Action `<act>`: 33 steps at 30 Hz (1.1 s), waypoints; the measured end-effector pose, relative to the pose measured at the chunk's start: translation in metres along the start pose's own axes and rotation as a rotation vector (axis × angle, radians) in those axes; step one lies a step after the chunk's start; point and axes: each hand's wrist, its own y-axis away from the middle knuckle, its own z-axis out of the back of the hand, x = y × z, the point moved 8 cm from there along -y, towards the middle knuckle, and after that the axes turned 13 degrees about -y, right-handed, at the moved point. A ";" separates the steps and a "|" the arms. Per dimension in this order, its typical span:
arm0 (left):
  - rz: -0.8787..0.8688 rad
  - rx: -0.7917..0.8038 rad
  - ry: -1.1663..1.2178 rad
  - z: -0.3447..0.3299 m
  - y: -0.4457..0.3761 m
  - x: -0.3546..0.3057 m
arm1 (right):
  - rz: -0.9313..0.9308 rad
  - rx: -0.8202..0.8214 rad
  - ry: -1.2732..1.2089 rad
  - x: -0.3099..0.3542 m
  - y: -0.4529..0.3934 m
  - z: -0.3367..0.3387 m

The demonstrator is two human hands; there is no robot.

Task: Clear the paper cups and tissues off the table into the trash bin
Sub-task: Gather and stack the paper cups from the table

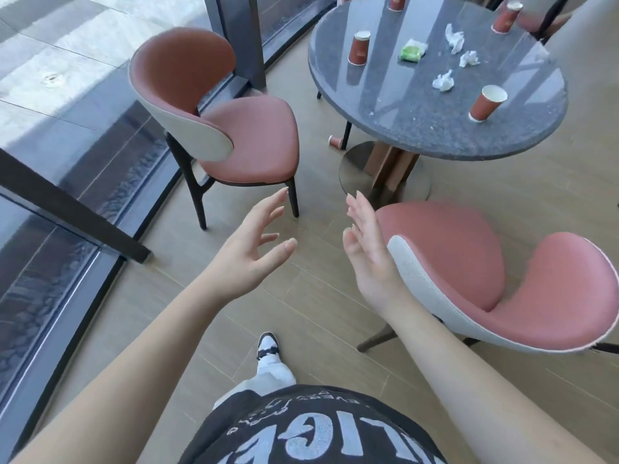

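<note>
both hands were out front, fingers spread & relaxed, holding nothing: left hand (249, 251), right hand (366, 252), well short of the table (395, 135), prob because the person stood back w/ chairs between. cups & tissues sat untouched on the dark round top: nearest paper cup (487, 103) upright, red w/ white rim; another cup (359, 48) farther left; crumpled white tissue (443, 81) mid-table; a green packet (412, 51). one cup on the floor (335, 141) on its side. no trash bin in view.
</note>
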 end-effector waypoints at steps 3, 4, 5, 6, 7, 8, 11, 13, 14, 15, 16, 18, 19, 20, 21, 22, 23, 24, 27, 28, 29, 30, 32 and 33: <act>-0.039 0.013 0.022 0.032 -0.035 0.018 | -0.026 -0.028 0.015 0.000 -0.038 -0.018; -0.057 0.025 0.018 0.040 -0.049 0.020 | -0.030 -0.035 0.020 0.001 -0.049 -0.023; -0.074 0.036 0.010 0.048 -0.062 0.023 | -0.028 -0.042 0.024 0.001 -0.060 -0.027; -0.088 0.046 0.005 0.054 -0.075 0.023 | -0.024 -0.050 0.031 0.002 -0.070 -0.031; -0.101 0.055 0.002 0.058 -0.087 0.022 | -0.022 -0.059 0.038 0.003 -0.078 -0.032; -0.114 0.065 0.002 0.060 -0.099 0.021 | -0.022 -0.072 0.043 0.004 -0.086 -0.032; -0.150 0.098 0.011 0.057 -0.135 0.015 | -0.021 -0.112 0.043 0.004 -0.106 -0.020; -0.153 0.126 0.031 0.052 -0.159 0.015 | -0.029 -0.135 0.035 0.003 -0.120 -0.007; -0.153 0.143 0.038 0.047 -0.171 0.016 | -0.032 -0.154 0.030 0.003 -0.128 0.002; -0.153 0.161 0.041 0.043 -0.184 0.017 | -0.036 -0.175 0.024 0.001 -0.136 0.011; -0.155 0.177 0.039 0.038 -0.198 0.017 | -0.038 -0.195 0.015 -0.002 -0.144 0.021; -0.166 0.198 0.025 0.030 -0.229 0.016 | -0.044 -0.224 -0.014 -0.010 -0.163 0.038; -0.172 0.205 0.013 0.026 -0.245 0.016 | -0.046 -0.233 -0.031 -0.014 -0.173 0.045; -0.178 0.212 -0.002 0.023 -0.262 0.016 | -0.046 -0.240 -0.045 -0.018 -0.185 0.053; -0.180 0.221 -0.016 0.019 -0.278 0.016 | -0.043 -0.245 -0.054 -0.022 -0.197 0.061; -0.175 0.231 -0.027 0.015 -0.295 0.015 | -0.035 -0.248 -0.052 -0.024 -0.210 0.069; -0.168 0.240 -0.035 0.011 -0.312 0.014 | -0.028 -0.247 -0.044 -0.025 -0.225 0.076; -0.157 0.251 -0.039 0.007 -0.328 0.013 | -0.030 -0.244 -0.045 -0.027 -0.239 0.083; -0.135 0.261 -0.048 0.000 -0.370 0.011 | -0.033 -0.256 -0.063 -0.031 -0.278 0.104; -0.144 0.258 -0.055 -0.001 -0.382 0.010 | -0.025 -0.257 -0.061 -0.031 -0.290 0.110; -0.149 0.256 -0.062 -0.002 -0.393 0.011 | -0.026 -0.255 -0.059 -0.032 -0.301 0.116; -0.152 0.254 -0.070 -0.002 -0.402 0.012 | -0.029 -0.254 -0.055 -0.033 -0.310 0.121; -0.150 0.246 -0.074 -0.002 -0.417 0.017 | -0.044 -0.257 -0.045 -0.036 -0.324 0.129; -0.145 0.245 -0.071 -0.001 -0.421 0.020 | -0.054 -0.258 -0.041 -0.037 -0.329 0.132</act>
